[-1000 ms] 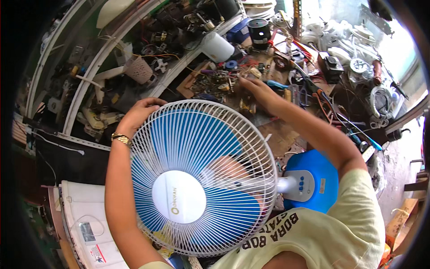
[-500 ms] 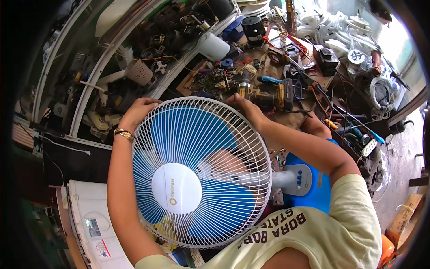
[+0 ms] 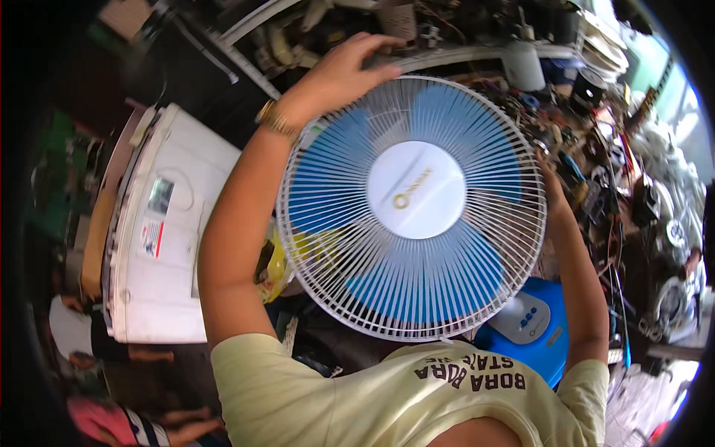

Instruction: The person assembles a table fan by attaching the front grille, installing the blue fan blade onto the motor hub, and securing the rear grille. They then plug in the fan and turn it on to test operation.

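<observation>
Fan (image 3: 413,208) handling is the step in hand: the person holds a blue-and-white table fan up in front of the chest, its round wire grille facing the camera and its blue base (image 3: 532,328) low at the right, just above the pale yellow shirt (image 3: 357,395). The right hand (image 3: 550,195) is mostly hidden behind the right rim of the grille; only its edge shows, pressed to the wire, so whether its fingers are wrapped around the rim cannot be told. The left hand (image 3: 339,74), with a gold bracelet at the wrist, lies over the top left rim, fingers spread and curled onto the wire in a loose clasp, not a tight clamp. To the left, a white appliance (image 3: 160,231) with small labels stands near the left arm but apart from it. Beyond the fan, a crowded workbench (image 3: 588,127) carries wires, small parts and a white cylinder (image 3: 523,65). In judgement, the fan is being carried or turned, and the next move calls for steady support at both rims, with the grille and base kept clear of the bench clutter.
</observation>
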Tool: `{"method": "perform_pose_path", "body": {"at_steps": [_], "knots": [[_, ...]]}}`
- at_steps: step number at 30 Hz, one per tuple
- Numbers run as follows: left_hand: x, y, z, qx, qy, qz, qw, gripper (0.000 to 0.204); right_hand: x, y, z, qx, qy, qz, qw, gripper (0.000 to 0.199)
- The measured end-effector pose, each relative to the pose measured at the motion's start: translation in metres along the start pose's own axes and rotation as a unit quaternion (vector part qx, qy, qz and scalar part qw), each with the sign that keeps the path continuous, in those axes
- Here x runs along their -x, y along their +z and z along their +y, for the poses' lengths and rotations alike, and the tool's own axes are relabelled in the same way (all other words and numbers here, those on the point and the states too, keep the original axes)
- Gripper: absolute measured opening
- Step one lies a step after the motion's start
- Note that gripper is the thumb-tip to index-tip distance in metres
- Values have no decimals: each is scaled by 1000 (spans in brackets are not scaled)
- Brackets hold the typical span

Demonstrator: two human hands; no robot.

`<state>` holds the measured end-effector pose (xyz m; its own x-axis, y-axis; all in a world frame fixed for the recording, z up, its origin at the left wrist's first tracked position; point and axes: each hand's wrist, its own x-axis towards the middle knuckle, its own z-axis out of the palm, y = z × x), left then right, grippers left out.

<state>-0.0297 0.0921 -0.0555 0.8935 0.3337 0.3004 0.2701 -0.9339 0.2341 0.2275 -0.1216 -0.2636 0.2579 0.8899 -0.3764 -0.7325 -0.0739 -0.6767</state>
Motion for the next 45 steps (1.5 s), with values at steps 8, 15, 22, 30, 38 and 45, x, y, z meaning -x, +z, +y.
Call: {"method": "perform_pose_path", "body": {"at_steps": [8, 15, 22, 30, 38, 45], "knots": [[287, 50, 32, 247, -374, 305, 840, 45, -45, -59, 4, -9, -60, -66, 996, 37], [295, 125, 21, 621, -343, 374, 597, 62, -41, -66, -5, -14, -58, -60, 996, 37], [294, 157, 28, 663, -280, 425, 549, 68, -36, -66, -3, 1, -60, 1, 998, 39], [271, 153, 55, 615, -334, 465, 542, 69, -72, -119, 1, 132, -205, -19, 970, 42], [274, 146, 37, 599, -328, 495, 538, 67, -36, -41, 9, -5, -64, 16, 998, 42], [275, 140, 49, 624, -350, 398, 575, 59, 16, -6, -3, 110, -159, 37, 980, 62]]}}
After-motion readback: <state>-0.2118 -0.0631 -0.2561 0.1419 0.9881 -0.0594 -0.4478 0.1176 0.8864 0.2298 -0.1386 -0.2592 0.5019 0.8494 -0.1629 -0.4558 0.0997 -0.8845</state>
